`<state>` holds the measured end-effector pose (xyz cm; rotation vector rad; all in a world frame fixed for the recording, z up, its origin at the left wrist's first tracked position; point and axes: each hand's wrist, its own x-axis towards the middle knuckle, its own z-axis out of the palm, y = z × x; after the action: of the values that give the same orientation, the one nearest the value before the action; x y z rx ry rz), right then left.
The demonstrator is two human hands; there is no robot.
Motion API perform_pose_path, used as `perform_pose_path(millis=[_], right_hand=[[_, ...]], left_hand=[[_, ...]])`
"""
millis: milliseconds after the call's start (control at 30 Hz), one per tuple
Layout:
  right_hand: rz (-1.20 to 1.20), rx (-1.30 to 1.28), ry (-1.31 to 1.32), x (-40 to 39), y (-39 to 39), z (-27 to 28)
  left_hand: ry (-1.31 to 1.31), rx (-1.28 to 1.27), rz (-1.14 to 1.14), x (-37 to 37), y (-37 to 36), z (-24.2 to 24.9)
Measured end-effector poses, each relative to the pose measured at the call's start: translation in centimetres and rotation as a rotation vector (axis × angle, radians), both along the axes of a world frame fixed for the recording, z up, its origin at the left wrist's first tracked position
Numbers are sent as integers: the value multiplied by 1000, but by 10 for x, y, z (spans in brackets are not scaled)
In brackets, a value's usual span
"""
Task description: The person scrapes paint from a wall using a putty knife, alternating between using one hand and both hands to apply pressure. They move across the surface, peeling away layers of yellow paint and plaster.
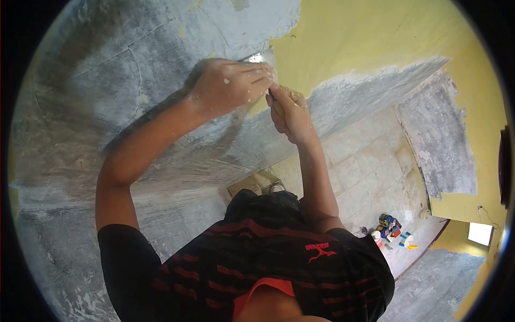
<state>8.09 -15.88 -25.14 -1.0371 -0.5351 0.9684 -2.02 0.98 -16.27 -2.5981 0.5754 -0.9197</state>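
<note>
A wide scraper [257, 57] with a shiny metal blade lies against the wall [161, 59], at the ragged edge between yellow paint [343, 43] and bare grey plaster. My right hand [292, 110] is closed round its handle, most of which the fingers hide. Over the blade lies my left hand [230, 83], fingers together and pressed onto the metal; only a strip of blade shows past them. Pale flakes and crumbs stick to the backs of both hands and to the right thumb.
I stand on a box-like support [268, 180] above the tiled floor [365, 166]. Bottles and coloured items [389, 228] are gathered on the floor at lower right. Another partly stripped wall [440, 134] rises at the right, with a cable [485, 214] near a bright opening.
</note>
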Motion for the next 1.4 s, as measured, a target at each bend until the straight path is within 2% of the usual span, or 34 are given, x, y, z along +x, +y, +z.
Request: perform_pose_path(millis=[100,233,333,567,633,733,833,900,1000,1067,1133,1200,1400], right_hand=[[-30,61,-18,1,4,-5],[-18,17,-47,4,4,-15],[-38,57,-93,7,12,-5],[-39,4,-85,-3,9,-11],[-57,21,-73,-4,14,-3],[-77,71,-44,-8,17,-9],[-78,40,-140,-8,14,-22],[-59,30,-59,-5,14,-19],[-72,96,-32,-2,15,15],[-69,80,-28,-5,11,3],[-63,70,-36,-1,6,-3],[35,-19,21,4,-6,-6],[-40,22,-4,-2,5,-8]], left_hand=[[-11,-2,24,0,0,-1],[9,34,-8,1,-2,-7],[-52,0,32,2,0,13],[46,54,4,-3,3,-2],[22,38,73,-3,-1,16],[20,83,20,0,6,16],[66,53,-27,-4,7,0],[38,44,4,-5,7,5],[4,18,27,1,2,21],[-17,26,32,1,0,24],[118,-63,47,0,-5,14],[85,25,-1,3,-2,3],[96,-44,17,7,0,11]])
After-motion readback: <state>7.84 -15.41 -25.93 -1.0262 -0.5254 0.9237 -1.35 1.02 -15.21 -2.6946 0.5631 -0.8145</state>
